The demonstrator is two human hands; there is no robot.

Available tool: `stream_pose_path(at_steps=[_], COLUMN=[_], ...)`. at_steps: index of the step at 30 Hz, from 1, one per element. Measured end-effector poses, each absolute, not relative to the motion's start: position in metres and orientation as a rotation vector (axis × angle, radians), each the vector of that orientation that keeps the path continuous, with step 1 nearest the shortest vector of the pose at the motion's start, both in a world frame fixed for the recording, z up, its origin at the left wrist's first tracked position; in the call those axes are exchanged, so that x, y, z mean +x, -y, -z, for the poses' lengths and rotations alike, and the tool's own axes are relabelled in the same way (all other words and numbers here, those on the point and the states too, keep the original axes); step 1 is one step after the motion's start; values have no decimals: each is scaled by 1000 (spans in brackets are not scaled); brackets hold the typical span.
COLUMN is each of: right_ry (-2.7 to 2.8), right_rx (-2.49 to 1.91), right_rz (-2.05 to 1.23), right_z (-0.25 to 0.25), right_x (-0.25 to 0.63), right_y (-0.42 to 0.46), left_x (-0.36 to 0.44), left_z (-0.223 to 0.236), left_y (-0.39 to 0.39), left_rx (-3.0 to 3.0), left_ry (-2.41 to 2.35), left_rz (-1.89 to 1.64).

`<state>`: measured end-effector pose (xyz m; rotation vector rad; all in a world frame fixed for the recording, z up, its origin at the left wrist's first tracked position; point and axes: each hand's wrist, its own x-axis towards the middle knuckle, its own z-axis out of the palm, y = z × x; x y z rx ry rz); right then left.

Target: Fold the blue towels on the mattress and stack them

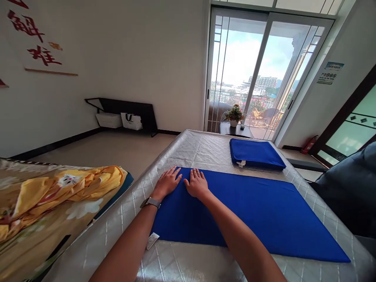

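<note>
A long blue cloth, smooth and flat, lies across the silver quilted mattress. My left hand rests palm down on its far left corner, fingers spread; a watch is on that wrist. Just to the right, my right hand presses flat on the same cloth near the far edge, its fingers stretched out. A white label sticks out at the near left corner. Beyond the cloth sits a folded blue stack with a small white tag, apart from both hands.
At the left is another bed with a yellow patterned cloth. A black rack with white bags stands by the wall. A potted plant sits on a small table before the sliding doors. A dark chair is at the right.
</note>
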<state>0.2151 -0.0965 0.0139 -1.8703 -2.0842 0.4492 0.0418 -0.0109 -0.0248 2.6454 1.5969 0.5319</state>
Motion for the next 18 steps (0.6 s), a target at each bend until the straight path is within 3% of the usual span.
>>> stream_pose_path(at_steps=[8,18], right_ry=[2040,1791], right_rx=[-1998,-2360], right_rz=[-436,-339], right_z=[-10,-3], right_x=[277,427], right_y=[109,149], left_x=[43,39], left_z=[18,24], left_y=[13,3], left_rx=[2594,2636], left_ry=[-1620,-1607], left_rz=[-445,-416])
